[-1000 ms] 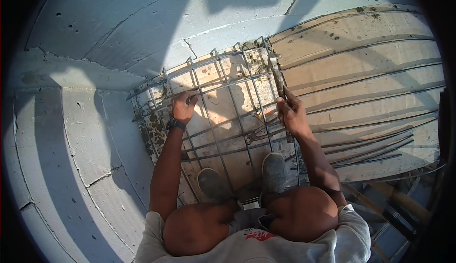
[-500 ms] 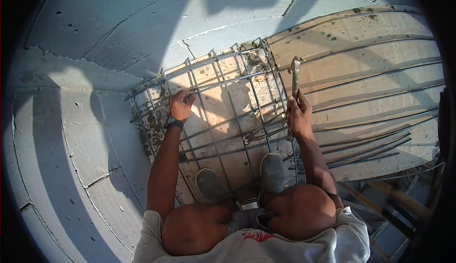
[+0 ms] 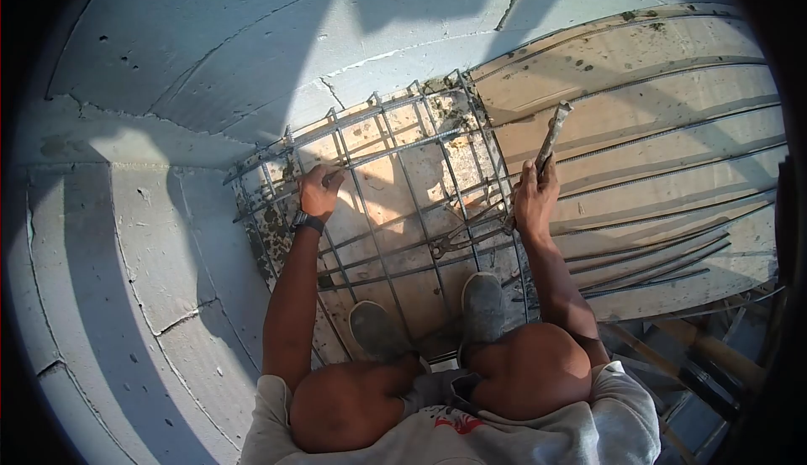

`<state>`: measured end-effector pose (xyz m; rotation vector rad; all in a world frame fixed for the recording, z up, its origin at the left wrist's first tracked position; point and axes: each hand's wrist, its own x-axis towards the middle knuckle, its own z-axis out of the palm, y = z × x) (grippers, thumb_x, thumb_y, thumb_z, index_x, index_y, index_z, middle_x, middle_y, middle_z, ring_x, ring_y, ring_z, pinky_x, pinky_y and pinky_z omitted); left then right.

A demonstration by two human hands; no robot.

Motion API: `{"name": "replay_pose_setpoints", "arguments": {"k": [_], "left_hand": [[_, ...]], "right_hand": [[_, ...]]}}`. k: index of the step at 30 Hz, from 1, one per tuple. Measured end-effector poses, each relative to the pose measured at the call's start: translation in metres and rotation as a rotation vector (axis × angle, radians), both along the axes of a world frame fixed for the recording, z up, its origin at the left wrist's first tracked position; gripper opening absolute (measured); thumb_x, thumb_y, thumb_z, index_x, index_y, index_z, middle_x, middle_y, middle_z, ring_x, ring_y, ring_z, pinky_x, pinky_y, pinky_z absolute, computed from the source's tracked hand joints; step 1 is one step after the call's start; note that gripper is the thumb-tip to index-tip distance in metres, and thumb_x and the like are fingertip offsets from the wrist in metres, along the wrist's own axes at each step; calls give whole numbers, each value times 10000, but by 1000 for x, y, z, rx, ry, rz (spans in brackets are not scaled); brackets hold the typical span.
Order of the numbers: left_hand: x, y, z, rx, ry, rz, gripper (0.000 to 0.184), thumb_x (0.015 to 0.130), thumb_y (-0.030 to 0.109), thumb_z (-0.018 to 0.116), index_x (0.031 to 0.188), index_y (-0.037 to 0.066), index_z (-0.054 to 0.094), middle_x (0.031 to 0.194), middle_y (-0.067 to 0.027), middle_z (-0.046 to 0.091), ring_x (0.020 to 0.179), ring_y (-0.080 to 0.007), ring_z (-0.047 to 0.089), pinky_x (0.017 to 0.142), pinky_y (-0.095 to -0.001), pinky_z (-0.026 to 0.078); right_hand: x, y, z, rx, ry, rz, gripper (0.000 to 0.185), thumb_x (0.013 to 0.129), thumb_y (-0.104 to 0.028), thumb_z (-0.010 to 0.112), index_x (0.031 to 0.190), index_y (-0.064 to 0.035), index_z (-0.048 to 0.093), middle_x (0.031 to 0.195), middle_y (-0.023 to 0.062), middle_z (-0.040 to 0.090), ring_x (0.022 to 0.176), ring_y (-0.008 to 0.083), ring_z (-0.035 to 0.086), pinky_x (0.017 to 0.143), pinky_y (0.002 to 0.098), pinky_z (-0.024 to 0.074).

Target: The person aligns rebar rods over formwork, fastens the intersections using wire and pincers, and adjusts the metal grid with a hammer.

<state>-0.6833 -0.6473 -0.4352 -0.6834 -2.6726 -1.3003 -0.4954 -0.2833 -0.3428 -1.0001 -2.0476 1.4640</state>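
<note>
My left hand [image 3: 319,192], with a dark watch on the wrist, is closed at a bar on the left side of the steel rebar grid [image 3: 382,162]; what its fingers pinch is too small to make out. My right hand [image 3: 535,196] is wrapped round a worn hammer [image 3: 551,136], whose head points up and to the right, over the grid's right edge. Between my hands, a pair of pincers [image 3: 450,244] lies on the grid, its jaws toward the left. The grid rests over stained boards.
My two boots [image 3: 376,329] stand on the near part of the grid. Pale block walls [image 3: 151,238] rise at the left and top. Long curved bars [image 3: 656,133] cross plywood [image 3: 622,288] at the right. Timber pieces [image 3: 706,352] show at the lower right.
The hammer in my right hand has swung right, away from the grid's edge, and now tilts. My left hand has stayed at nearly the same place on the grid.
</note>
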Motion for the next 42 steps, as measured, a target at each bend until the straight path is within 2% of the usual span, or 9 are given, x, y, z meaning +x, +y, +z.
{"name": "replay_pose_setpoints", "arguments": {"k": [2,8,15,19,23,27,31,40,42], "left_hand": [[-3,4,-6,37,-42,5,166,847,170,751,866,12,706,768,-148,702,666,-288,678,668,-371,531],[-2,-4,-5,-17,-121,-3,164,862,167,751,875,11,704,793,-130,719,696,-235,685,685,-355,532],[-2,0,0,-53,-140,38,172,847,171,771,876,15,704,792,-124,719,713,-238,692,702,-352,534],[-1,-4,-7,-49,-78,10,171,855,163,764,914,13,707,828,-120,729,745,-230,699,737,-348,537],[-2,-2,-3,-84,-136,33,154,849,148,754,923,19,711,866,-135,737,776,-259,708,756,-359,544],[0,-5,-5,-82,-128,49,178,848,172,769,917,17,716,866,-132,738,787,-254,712,766,-357,544],[-2,-5,-7,-76,-177,41,195,847,190,781,918,20,719,864,-129,737,792,-251,712,766,-357,543],[-4,-10,-18,-81,-97,47,203,790,207,812,882,50,723,819,-136,727,709,-287,697,706,-388,543],[-1,-9,-20,-88,-126,42,211,798,220,807,895,54,722,836,-145,728,736,-290,703,713,-396,543]], "right_hand": [[-2,-19,15,-88,-169,302,461,1000,-192,525,1309,148,487,1081,271,650,995,337,587,968,455,456],[9,-10,35,-421,-72,236,335,1017,-180,578,1277,30,560,723,-36,523,557,42,413,492,234,349],[-11,-14,-11,168,22,380,450,975,-98,544,1380,85,475,787,103,580,724,232,532,691,433,480],[2,-3,19,-546,-283,397,553,988,-149,579,1460,93,422,844,67,632,590,117,498,525,304,413],[4,9,26,-295,8,42,306,1043,-145,533,1309,3,564,674,-43,458,519,34,408,446,226,325],[2,-19,-14,19,-81,154,454,996,-136,552,1377,104,491,943,195,659,860,222,619,800,365,531],[-3,-19,21,-732,-264,408,494,1014,-156,560,1419,98,436,835,53,604,701,148,562,644,316,501],[-12,-42,-33,293,49,368,439,1034,-164,536,1386,88,465,767,-5,518,580,75,446,508,253,384],[-6,-33,-11,-149,-185,438,516,1022,-159,541,1448,100,407,842,60,541,679,128,494,603,282,415]]}}
